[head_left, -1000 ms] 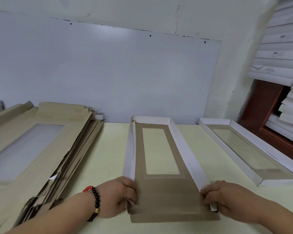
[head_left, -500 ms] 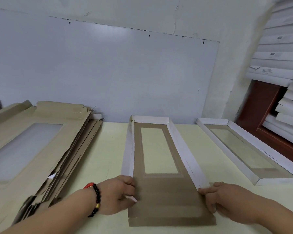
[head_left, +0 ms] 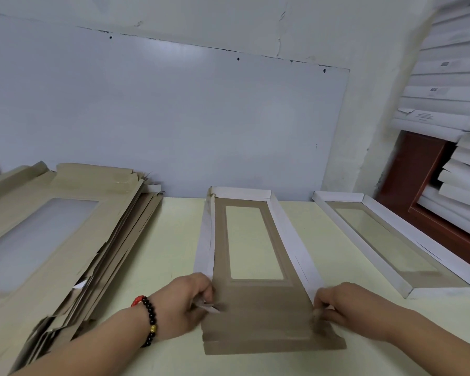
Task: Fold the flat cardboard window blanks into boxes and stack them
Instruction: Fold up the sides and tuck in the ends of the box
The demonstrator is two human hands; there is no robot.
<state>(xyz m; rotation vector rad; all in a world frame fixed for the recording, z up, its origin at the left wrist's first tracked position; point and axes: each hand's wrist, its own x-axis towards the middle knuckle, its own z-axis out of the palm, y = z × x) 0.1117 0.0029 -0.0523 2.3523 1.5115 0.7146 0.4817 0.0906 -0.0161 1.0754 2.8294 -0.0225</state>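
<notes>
While both hands' fingers [head_left: 206, 290] pinch the blank's [head_left: 255, 308] side flaps, the table [head_left: 171, 240] (pale yellow) meets a whiteboard [head_left: 160, 118].

blank stack [head_left: 52, 240]: cut off left | fingers [head_left: 319, 312]: blurred

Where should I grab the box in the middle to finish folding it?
Probably grab the half-folded box at its near end, one corner per hand, coming from the front as the left hand and right hand do. Its far end wall and both long white side walls already stand; only the near brown flap lies flat.
</notes>
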